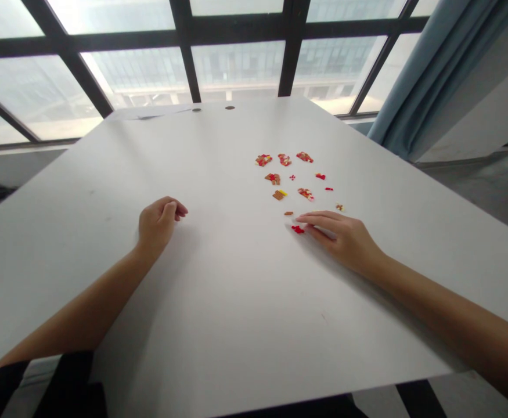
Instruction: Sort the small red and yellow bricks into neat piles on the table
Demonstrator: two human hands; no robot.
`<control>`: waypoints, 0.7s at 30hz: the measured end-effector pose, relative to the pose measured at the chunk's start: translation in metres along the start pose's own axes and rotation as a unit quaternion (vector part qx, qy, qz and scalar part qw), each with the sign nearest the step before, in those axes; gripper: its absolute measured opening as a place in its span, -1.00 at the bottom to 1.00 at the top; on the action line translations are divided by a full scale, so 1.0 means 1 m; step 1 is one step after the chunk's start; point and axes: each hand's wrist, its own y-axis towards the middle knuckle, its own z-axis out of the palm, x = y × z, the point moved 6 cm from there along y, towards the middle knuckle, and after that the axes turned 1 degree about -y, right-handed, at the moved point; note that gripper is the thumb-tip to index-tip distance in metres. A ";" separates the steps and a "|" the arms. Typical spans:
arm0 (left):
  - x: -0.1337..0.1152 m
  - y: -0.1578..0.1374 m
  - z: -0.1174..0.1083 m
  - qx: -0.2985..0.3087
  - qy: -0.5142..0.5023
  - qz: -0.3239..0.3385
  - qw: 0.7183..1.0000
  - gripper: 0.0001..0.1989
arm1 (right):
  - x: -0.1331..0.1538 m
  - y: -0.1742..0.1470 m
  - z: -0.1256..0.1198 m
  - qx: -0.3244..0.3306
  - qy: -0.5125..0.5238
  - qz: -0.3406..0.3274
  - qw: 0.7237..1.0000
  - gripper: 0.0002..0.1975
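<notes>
On the right half of the white table [231,302], my right hand [341,235] rests with its fingers stretched out. Its fingertips are beside a small red piece [298,230], and I cannot tell whether they touch it. A short brown piece [288,213] lies just beyond the index finger. Farther off are several flat clusters of red, brown and yellow pieces, among them a brown and yellow block [279,195] and a brown, red and white cluster [306,194]. My left hand [160,223] is curled closed over the left half of the table, with nothing visible in it.
More red and brown clusters [263,159] lie farther back. Small red pieces [320,176] sit toward the right. At the table's far edge are two dark round spots [230,108] and a white sheet [144,113]. Windows stand behind, with a blue curtain [428,81] on the right.
</notes>
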 end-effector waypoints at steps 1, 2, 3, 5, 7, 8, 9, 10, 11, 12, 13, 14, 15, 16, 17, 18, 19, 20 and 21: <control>0.000 0.000 0.000 0.000 0.000 -0.002 1.000 -0.71 | 0.000 0.000 -0.001 -0.004 -0.005 0.002 1.000 -0.74; 0.001 0.000 0.000 -0.001 0.000 -0.003 1.000 -0.71 | -0.001 0.000 -0.001 -0.007 -0.011 0.001 1.000 -0.73; 0.001 0.000 0.000 -0.001 0.001 -0.003 1.000 -0.71 | -0.002 0.001 -0.002 -0.006 -0.018 -0.002 1.000 -0.73; 0.001 0.001 0.000 0.000 0.002 0.000 1.000 -0.71 | -0.006 0.007 -0.004 0.002 -0.037 -0.010 0.999 -0.72; 0.002 0.001 0.000 0.002 0.003 0.001 1.000 -0.71 | -0.018 0.021 -0.007 0.012 -0.076 -0.005 0.997 -0.73; 0.002 0.001 0.000 0.003 0.005 0.001 1.000 -0.71 | -0.026 0.032 -0.010 0.005 -0.105 0.008 0.994 -0.73; 0.002 0.001 0.000 0.004 0.007 0.003 1.000 -0.71 | -0.037 0.044 -0.010 0.011 -0.136 0.029 0.990 -0.73; 0.002 0.001 0.000 0.004 0.009 0.005 1.000 -0.71 | -0.048 0.057 -0.009 0.018 -0.165 0.049 0.985 -0.72; 0.002 0.001 0.000 0.004 0.010 0.007 1.000 -0.70 | -0.058 0.070 -0.007 0.023 -0.192 0.066 0.979 -0.70; 0.002 0.001 0.000 0.005 0.010 0.009 1.000 -0.70 | -0.069 0.084 -0.004 0.028 -0.217 0.082 0.972 -0.68; 0.002 0.001 0.000 0.007 0.011 0.010 1.000 -0.70 | -0.078 0.097 0.000 0.037 -0.239 0.098 0.965 -0.65; 0.002 0.001 0.000 0.009 0.011 0.011 1.000 -0.70 | -0.088 0.108 0.005 0.053 -0.255 0.117 0.958 -0.63; 0.002 0.001 0.000 0.011 0.011 0.012 1.000 -0.70 | -0.095 0.118 0.011 0.072 -0.265 0.133 0.952 -0.63; 0.002 0.001 0.000 0.014 0.010 0.012 1.000 -0.69 | -0.101 0.126 0.016 0.081 -0.268 0.143 0.949 -0.64; 0.002 0.001 0.000 0.016 0.009 0.010 1.000 -0.69 | -0.104 0.132 0.021 0.090 -0.270 0.152 0.947 -0.65; 0.002 0.001 0.000 0.016 0.009 0.008 1.000 -0.69 | -0.107 0.136 0.024 0.095 -0.270 0.158 0.945 -0.66; 0.002 0.001 0.000 0.016 0.009 0.004 1.000 -0.69 | -0.107 0.138 0.027 0.097 -0.269 0.161 0.944 -0.66; 0.002 0.001 0.000 0.016 0.009 0.002 1.000 -0.69 | -0.107 0.140 0.029 0.098 -0.270 0.163 0.944 -0.66; 0.002 0.001 0.000 0.015 0.010 -0.001 1.000 -0.69 | -0.106 0.140 0.031 0.098 -0.271 0.162 0.944 -0.66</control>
